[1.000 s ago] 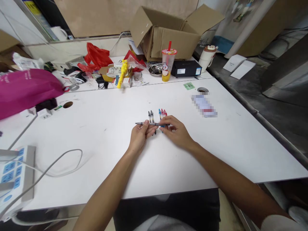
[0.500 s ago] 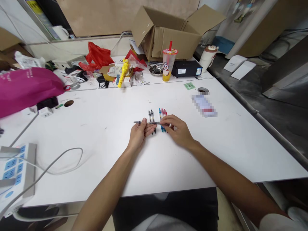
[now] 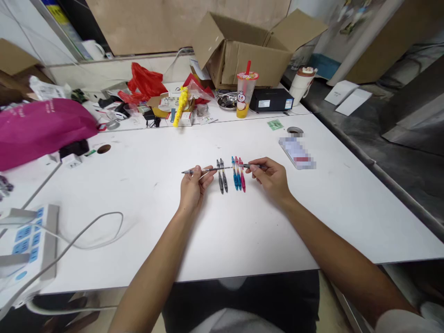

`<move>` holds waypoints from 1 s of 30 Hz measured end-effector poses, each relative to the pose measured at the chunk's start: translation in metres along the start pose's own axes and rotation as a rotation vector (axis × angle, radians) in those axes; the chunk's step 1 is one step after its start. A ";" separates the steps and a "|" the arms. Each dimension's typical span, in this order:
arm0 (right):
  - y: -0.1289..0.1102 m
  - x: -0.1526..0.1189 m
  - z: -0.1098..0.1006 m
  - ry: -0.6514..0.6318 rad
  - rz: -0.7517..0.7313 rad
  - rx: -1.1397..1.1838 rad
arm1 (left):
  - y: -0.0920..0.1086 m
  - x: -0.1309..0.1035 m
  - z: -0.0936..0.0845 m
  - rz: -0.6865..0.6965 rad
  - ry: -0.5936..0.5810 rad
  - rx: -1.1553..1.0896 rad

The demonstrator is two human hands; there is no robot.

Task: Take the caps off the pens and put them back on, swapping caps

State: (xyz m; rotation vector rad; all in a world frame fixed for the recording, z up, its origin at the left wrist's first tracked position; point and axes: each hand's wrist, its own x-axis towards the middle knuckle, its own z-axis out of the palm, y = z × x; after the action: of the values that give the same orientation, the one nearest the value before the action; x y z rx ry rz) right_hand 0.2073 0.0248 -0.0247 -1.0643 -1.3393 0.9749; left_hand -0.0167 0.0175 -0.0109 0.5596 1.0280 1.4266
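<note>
Left hand [image 3: 190, 189]: thumb pinned over a dark pen section [image 3: 188, 172], fingers curled underneath. A thin refill [image 3: 224, 168] sticks out of that section, pointing right. Right hand [image 3: 274, 178]: thumb and fingertips pinched narrow on a dark barrel [image 3: 255, 165], its end facing the refill tip with a small gap between. Both parts sit roughly level and in line above the white table [image 3: 208, 245], probably so the thin refill and the barrel's end share an axis. Whether that end is hollow, I can't tell at this size.

Under the refill's span, two black pens [image 3: 225, 182] lie side by side; a tight group of three coloured pens [image 3: 235, 180] lies just to their right (middle one looks pink up top, blue below). All five point roughly the same way; the gap between the groups looks like sorting by colour. Phone [image 3: 294, 151] lies flat off to the right, apart from both hands.
</note>
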 end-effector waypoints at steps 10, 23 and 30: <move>0.011 -0.007 0.011 -0.164 0.133 -0.016 | -0.008 -0.003 -0.001 0.047 -0.166 0.036; 0.017 -0.010 0.016 -0.093 0.105 -0.160 | -0.013 -0.005 -0.001 0.055 -0.228 0.078; 0.009 -0.006 0.013 -0.030 0.080 -0.138 | -0.004 -0.002 -0.002 0.096 -0.076 0.038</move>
State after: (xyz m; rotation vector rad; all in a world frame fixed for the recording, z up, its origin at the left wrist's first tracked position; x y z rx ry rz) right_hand 0.1948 0.0220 -0.0360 -1.2199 -1.4135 0.9716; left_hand -0.0157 0.0148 -0.0152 0.6936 0.9801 1.4607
